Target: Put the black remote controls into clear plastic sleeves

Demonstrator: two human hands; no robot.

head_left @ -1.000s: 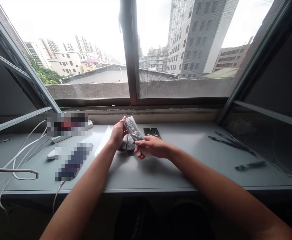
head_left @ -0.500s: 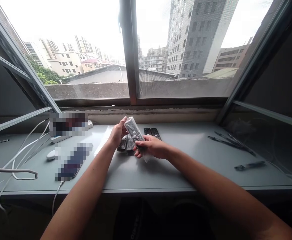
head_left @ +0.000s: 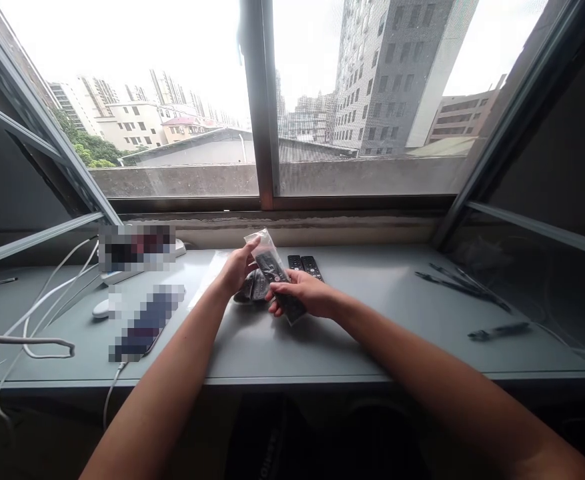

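Note:
A black remote control [head_left: 271, 265] lies inside a clear plastic bag [head_left: 262, 237], held tilted above the desk. My left hand [head_left: 239, 269] pinches the upper end of the bag. Around the lower part, my right hand [head_left: 303, 293] is closed on the bagged remote, thumb on top. Behind and below my hands, dark wrapped items [head_left: 252, 288] rest on the desk, partly hidden. Two bare black remotes [head_left: 305, 265] lie side by side just beyond my right hand.
On the grey desk [head_left: 382, 300], a blurred-out phone [head_left: 147, 323] with a white cable lies left, near a white mouse-like object [head_left: 102, 309] and a power strip [head_left: 122, 272]. Several pens [head_left: 465, 288] lie right. A window [head_left: 267, 100] stands behind.
The remote has slid down inside the bag toward my right hand, so the bag's upper end now looks clear and flat. Both hands stay in nearly the same place.

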